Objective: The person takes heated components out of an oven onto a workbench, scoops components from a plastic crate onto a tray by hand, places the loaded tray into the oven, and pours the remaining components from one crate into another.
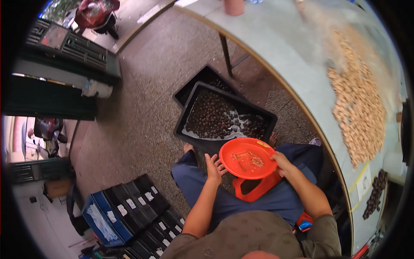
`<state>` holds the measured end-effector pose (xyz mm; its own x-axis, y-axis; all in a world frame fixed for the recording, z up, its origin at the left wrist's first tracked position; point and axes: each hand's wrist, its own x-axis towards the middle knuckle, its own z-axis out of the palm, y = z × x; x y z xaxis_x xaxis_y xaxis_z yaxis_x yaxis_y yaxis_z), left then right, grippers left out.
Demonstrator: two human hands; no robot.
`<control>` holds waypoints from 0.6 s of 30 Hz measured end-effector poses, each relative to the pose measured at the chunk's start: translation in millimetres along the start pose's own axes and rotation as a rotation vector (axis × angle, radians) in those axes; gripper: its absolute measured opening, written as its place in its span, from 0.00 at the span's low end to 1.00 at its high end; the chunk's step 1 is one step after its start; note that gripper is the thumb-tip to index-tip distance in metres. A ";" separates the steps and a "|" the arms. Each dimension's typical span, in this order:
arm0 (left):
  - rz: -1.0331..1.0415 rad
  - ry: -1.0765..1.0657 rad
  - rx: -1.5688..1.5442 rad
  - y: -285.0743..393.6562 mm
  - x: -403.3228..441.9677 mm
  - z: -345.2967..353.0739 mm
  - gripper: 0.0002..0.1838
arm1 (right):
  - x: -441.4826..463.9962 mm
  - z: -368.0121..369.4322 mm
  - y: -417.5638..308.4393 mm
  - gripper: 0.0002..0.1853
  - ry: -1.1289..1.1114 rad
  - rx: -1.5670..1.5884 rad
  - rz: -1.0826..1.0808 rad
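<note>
Head view: I see the right hand [281, 164] clamped on the right rim of the red plate [243, 145], which sits above the lap between both hands. Just left of the plate, the left hand [213, 169] is spread, palm up; I cannot tell if its fingertips touch. Inside the plate, thin pieces [257, 161] heap nearer the right hand, several longer ones running roughly left to right.

Some fingers of the right hand [282, 164] are hidden by the red plate [246, 144], whose slim pieces [257, 161] are too small to identify. Near twelve o'clock, the top edge crops a pink cup [233, 7]; at two, the tan pile [360, 112] blurs; toward seven, bin labels [130, 203] are unreadable.
</note>
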<state>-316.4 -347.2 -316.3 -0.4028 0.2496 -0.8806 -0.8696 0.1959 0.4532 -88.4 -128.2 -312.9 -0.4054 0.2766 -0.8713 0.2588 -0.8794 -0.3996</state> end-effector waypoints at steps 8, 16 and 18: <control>-0.130 0.002 0.109 29.8 110.2 -35.7 0.27 | 223.4 83.4 34.9 0.06 -0.080 -0.275 0.455; -0.100 0.119 0.096 67.5 178.1 -36.5 0.24 | 271.8 115.6 47.7 0.04 0.003 -0.285 0.525; -0.137 0.109 0.087 72.1 168.7 -46.0 0.24 | 272.6 127.5 52.8 0.04 0.028 -0.252 0.529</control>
<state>-460.2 -334.6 -438.5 -0.3154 0.1117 -0.9424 -0.8923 0.3032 0.3346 -297.0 -148.7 -535.1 -0.1423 -0.1619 -0.9765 0.6216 -0.7823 0.0391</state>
